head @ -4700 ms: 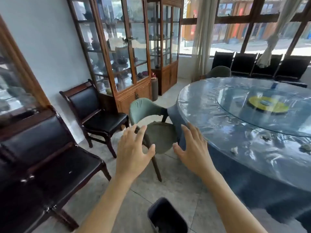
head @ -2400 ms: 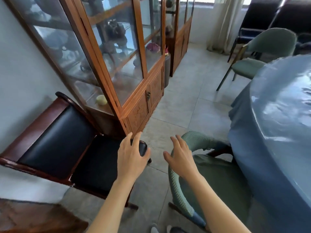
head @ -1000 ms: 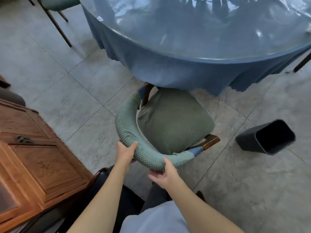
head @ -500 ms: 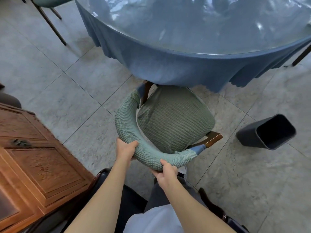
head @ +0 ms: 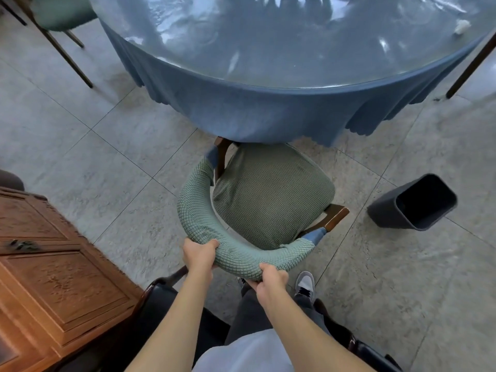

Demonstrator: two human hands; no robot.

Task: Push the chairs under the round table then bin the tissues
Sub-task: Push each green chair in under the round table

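A green chair (head: 268,194) with a curved padded backrest stands in front of me, its seat's far edge just under the blue cloth of the round table (head: 255,108). My left hand (head: 200,253) grips the left part of the backrest. My right hand (head: 271,281) grips the backrest lower down, a little to the right. A crumpled white tissue (head: 461,26) lies on the glossy tabletop at the far right. A dark bin (head: 414,202) stands tilted on the floor to the right of the chair.
A carved wooden cabinet (head: 45,264) is close on my left, with a black chair (head: 166,299) beside my legs. Another green chair (head: 61,14) stands at the upper left. A thin dark leg (head: 469,68) slants down at the upper right. Grey tiles cover the floor.
Both hands went from hovering in the air to gripping the green chair's backrest. Over the last second the chair's seat has slid slightly further toward the tablecloth.
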